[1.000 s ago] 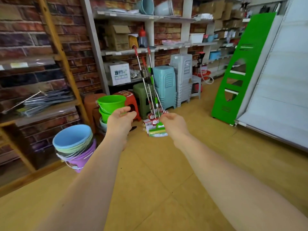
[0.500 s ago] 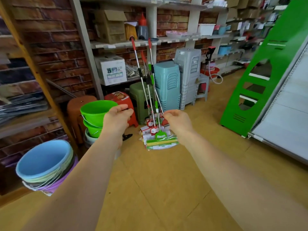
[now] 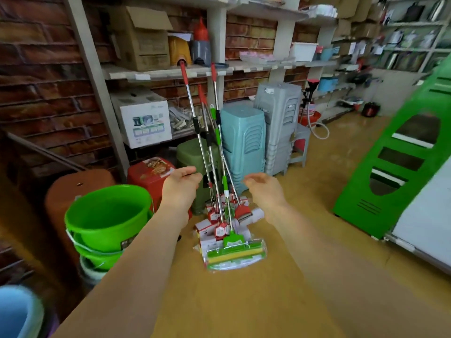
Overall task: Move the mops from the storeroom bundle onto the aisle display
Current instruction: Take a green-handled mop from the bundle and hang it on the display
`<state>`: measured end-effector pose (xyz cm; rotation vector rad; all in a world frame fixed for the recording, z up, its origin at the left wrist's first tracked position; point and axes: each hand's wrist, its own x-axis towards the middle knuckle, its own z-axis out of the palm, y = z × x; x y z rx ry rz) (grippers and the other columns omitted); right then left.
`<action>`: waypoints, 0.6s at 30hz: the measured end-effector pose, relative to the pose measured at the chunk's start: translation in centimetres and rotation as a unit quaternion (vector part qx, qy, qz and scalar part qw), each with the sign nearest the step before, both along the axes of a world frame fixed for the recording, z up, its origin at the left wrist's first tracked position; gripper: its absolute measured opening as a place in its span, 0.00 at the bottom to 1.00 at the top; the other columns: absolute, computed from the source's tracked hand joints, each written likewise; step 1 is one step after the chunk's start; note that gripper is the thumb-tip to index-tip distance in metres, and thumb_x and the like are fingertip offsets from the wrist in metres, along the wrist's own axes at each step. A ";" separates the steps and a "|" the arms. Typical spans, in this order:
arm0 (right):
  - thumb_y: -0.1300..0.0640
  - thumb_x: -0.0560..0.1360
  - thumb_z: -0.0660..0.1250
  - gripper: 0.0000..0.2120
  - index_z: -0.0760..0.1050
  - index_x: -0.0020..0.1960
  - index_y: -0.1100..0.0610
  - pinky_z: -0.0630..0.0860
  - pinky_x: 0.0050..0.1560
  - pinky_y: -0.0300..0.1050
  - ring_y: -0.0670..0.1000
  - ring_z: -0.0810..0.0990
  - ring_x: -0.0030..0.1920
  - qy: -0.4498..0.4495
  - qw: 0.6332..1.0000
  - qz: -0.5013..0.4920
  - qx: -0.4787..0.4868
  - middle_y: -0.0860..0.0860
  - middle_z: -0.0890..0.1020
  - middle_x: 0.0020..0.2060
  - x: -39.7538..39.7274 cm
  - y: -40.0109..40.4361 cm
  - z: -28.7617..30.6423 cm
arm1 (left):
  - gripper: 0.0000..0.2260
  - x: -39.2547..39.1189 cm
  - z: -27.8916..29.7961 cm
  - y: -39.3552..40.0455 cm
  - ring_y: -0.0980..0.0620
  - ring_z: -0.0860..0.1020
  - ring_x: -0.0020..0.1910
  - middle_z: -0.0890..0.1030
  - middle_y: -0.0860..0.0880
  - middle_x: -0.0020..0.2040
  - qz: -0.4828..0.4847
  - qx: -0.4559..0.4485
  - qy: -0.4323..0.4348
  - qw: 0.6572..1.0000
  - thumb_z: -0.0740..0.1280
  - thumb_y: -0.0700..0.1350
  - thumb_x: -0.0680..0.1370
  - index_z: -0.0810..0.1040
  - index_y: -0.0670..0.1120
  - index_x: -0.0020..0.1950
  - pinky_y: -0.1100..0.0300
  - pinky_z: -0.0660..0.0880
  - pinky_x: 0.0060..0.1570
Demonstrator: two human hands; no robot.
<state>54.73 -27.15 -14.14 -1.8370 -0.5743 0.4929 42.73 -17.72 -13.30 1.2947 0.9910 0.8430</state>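
A bundle of several sponge mops (image 3: pixel 214 152) leans against the shelf post, metal poles with red and green grips, heads on the floor. The nearest head is green and yellow in clear wrap (image 3: pixel 235 253); red heads lie behind it. Both my arms reach toward the poles. My left hand (image 3: pixel 181 185) is just left of the poles, fingers relaxed, holding nothing. Just right of them is my right hand (image 3: pixel 262 187), fingers loosely curled, also holding nothing. Neither hand touches a pole.
Stacked green buckets (image 3: pixel 107 220) stand at my left, a blue bucket (image 3: pixel 17 313) at the lower left corner. Red (image 3: pixel 151 172), olive, teal (image 3: pixel 244 142) and grey stools stand behind the mops. A green panel (image 3: pixel 395 167) leans at the right. Shelves hold boxes.
The view has closed in on the mop bundle and both hands have come nearer the poles, fingers spreading open on either side of them.
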 end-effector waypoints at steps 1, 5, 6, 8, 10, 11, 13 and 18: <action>0.58 0.77 0.61 0.13 0.77 0.59 0.58 0.73 0.55 0.48 0.50 0.75 0.45 0.005 1.000 -0.005 0.000 0.52 0.78 0.49 1.8 1.6 -0.2 | 0.12 1.8 0.1 1.6 0.53 0.75 0.44 0.77 0.50 0.45 -0.006 -0.003 0.006 1.000 0.64 0.42 0.77 0.75 0.46 0.61 0.57 0.73 0.53; 0.57 0.77 0.61 0.14 0.76 0.60 0.60 0.72 0.48 0.43 0.49 0.74 0.42 0.022 1.000 -0.019 0.007 0.50 0.78 0.45 9.7 8.4 -1.7 | 0.12 9.4 -0.3 8.1 0.48 0.74 0.58 0.75 0.48 0.54 -0.018 -0.006 0.031 0.999 0.64 0.43 0.77 0.74 0.47 0.61 0.50 0.70 0.65; 0.57 0.77 0.61 0.14 0.76 0.59 0.60 0.72 0.49 0.43 0.49 0.74 0.43 0.022 1.000 -0.017 0.010 0.51 0.78 0.46 11.8 10.3 -2.1 | 0.12 11.3 -0.7 9.9 0.48 0.74 0.59 0.76 0.48 0.55 -0.019 -0.003 0.034 0.999 0.64 0.42 0.77 0.74 0.46 0.61 0.51 0.70 0.65; 0.58 0.77 0.61 0.13 0.76 0.59 0.60 0.73 0.54 0.44 0.51 0.75 0.49 0.021 1.000 -0.009 0.015 0.52 0.78 0.50 16.3 14.5 -2.8 | 0.11 15.5 -1.6 13.9 0.49 0.74 0.58 0.76 0.47 0.55 -0.012 0.004 0.038 0.999 0.65 0.42 0.77 0.75 0.46 0.60 0.51 0.70 0.65; 0.58 0.77 0.61 0.13 0.76 0.59 0.59 0.73 0.56 0.43 0.50 0.75 0.50 0.021 0.999 0.006 0.023 0.50 0.78 0.50 21.0 19.0 -3.4 | 0.08 20.3 -2.6 18.2 0.49 0.75 0.55 0.77 0.47 0.54 -0.005 0.008 0.040 0.999 0.65 0.42 0.77 0.75 0.48 0.56 0.52 0.71 0.64; 0.58 0.77 0.62 0.13 0.76 0.59 0.59 0.72 0.54 0.41 0.49 0.75 0.49 0.020 0.999 0.015 0.026 0.50 0.77 0.49 23.5 21.4 -3.8 | 0.07 22.8 -3.1 20.3 0.49 0.75 0.54 0.76 0.47 0.53 -0.003 0.007 0.039 0.999 0.65 0.42 0.77 0.75 0.48 0.55 0.52 0.71 0.64; 0.58 0.77 0.62 0.13 0.76 0.59 0.60 0.71 0.52 0.41 0.48 0.74 0.48 0.015 0.999 0.025 0.024 0.51 0.79 0.50 28.3 26.1 -4.2 | 0.09 27.8 -3.5 24.5 0.49 0.74 0.51 0.76 0.47 0.48 -0.001 0.000 0.040 0.999 0.64 0.42 0.77 0.75 0.47 0.57 0.53 0.71 0.62; 0.57 0.77 0.62 0.13 0.76 0.60 0.59 0.72 0.62 0.46 0.51 0.76 0.54 0.012 0.999 0.043 -0.029 0.53 0.80 0.54 37.5 35.3 -4.6 | 0.10 37.1 -3.7 33.9 0.52 0.73 0.41 0.74 0.50 0.39 0.006 -0.025 0.057 0.998 0.64 0.43 0.77 0.75 0.47 0.58 0.56 0.72 0.50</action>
